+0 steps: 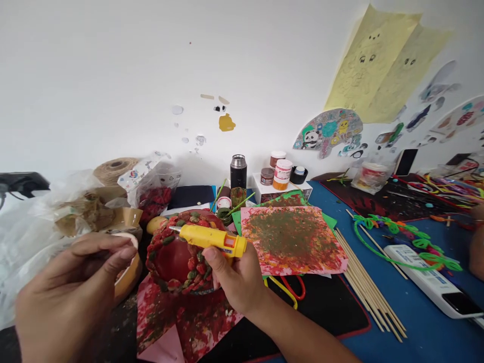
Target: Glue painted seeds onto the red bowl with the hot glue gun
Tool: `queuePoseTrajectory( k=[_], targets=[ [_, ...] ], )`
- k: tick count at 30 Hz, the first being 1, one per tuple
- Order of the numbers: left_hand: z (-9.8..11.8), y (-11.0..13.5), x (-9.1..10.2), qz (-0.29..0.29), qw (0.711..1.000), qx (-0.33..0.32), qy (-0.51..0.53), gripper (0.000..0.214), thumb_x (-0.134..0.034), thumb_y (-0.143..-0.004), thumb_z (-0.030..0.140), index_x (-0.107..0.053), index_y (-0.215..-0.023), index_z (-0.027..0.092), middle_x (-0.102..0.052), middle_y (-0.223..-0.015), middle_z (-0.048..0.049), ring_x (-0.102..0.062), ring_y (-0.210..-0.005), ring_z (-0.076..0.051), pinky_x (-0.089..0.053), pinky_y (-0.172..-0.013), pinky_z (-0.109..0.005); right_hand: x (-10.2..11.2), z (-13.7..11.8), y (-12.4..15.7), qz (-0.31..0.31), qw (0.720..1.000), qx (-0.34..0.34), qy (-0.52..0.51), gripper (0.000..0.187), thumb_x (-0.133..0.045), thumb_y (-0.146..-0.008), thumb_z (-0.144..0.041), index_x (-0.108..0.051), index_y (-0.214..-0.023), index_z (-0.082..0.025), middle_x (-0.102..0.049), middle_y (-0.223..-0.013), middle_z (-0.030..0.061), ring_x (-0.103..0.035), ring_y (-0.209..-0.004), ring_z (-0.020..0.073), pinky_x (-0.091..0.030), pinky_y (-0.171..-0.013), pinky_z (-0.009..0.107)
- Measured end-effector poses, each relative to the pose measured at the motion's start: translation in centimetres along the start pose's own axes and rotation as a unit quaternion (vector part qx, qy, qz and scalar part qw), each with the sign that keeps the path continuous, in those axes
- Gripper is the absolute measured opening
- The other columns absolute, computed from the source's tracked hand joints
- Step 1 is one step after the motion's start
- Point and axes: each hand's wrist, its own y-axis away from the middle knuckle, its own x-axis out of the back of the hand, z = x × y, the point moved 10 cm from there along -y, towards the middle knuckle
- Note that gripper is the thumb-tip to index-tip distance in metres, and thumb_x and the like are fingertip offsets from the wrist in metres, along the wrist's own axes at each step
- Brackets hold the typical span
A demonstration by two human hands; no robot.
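Centrally on the desk (pixel 423 335) lies a red round piece (pixel 172 262), ringed with lumpy red and green bits; all places here are given from it. Just left of it is a tan bowl (pixel 128 285), its contents mostly hidden by the left hand (pixel 71 287). That hand has thumb and fingertips pinched narrow; whether they grip anything, I cannot tell. Behind and to its left, a clear bag (pixel 168 179) holds dark red bits (pixel 155 197). Directly behind stands a black flask (pixel 238 175); behind and to its right, paint jars (pixel 283 175), one showing orange below its white lid, sit on a white box (pixel 260 193). Over it, the right hand (pixel 242 280) holds a yellow glue gun (pixel 204 236), nozzle pointing left, blocking part of the ring. To its right are a paint-smeared sheet (pixel 291 239) and, farther right, wooden sticks (pixel 368 285). Beneath it lies a red-and-green-daubed paper (pixel 204 327).
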Motion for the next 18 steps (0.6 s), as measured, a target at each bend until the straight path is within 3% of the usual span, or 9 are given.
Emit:
queuePoseTrajectory(
  k=[3, 8, 14, 18],
  targets=[
    [-2.9, -1.2, -0.3, -0.002, 0.986, 0.112, 0.120, 0.046, -0.112, -0.061, 0.043, -0.088, -0.098, 0.027, -0.085, -0.089, -0.0021, -0.075, -0.078, -0.018, -0.061, -0.059, -0.025, 0.0, 0.0, 0.1, 0.001, 1.000, 0.004, -0.003, 0.046, -0.076, -0.107, -0.067, -0.085, -0.103, -0.022, -0.050, -0.057, -0.0058, -0.048, -0.047, 0.0125, -0.040, -0.042, 0.023],
    [-4.9, -4.5, 0.0, 0.000, 0.972, 0.101, 0.211, 0.054, -0.118, -0.040, 0.042, -0.087, -0.081, 0.024, -0.073, -0.063, 0.0021, -0.065, -0.062, -0.012, -0.058, -0.054, -0.021, 0.1, 0.1, 0.1, 0.005, 1.000, 0.008, 0.002, 0.047, -0.075, -0.107, -0.068, -0.082, -0.101, -0.021, -0.054, -0.059, -0.0048, -0.050, -0.046, 0.0121, -0.043, -0.043, 0.024],
    [-6.5, -6.2, 1.0, 0.015, 0.961, 0.071, 0.268, 0.045, -0.115, -0.051, 0.032, -0.086, -0.083, 0.021, -0.071, -0.068, 0.0010, -0.062, -0.069, -0.012, -0.054, -0.058, -0.021, 0.4, 0.5, 0.2, 0.011, 1.000, 0.001, 0.028, 0.057, -0.071, -0.107, -0.075, -0.086, -0.111, -0.020, -0.054, -0.059, -0.0046, -0.051, -0.047, 0.0139, -0.045, -0.044, 0.026],
    [-6.3, -7.0, 2.3, 0.044, 0.954, 0.047, 0.294, 0.040, -0.110, -0.059, 0.026, -0.084, -0.089, 0.021, -0.068, -0.071, 0.0028, -0.054, -0.069, -0.010, -0.048, -0.059, -0.019, 0.6, 0.7, 0.3, 0.012, 1.000, 0.000, 0.026, 0.055, -0.071, -0.107, -0.074, -0.082, -0.099, -0.021, -0.052, -0.059, -0.0050, -0.050, -0.047, 0.0132, -0.045, -0.045, 0.025]
  ],
)
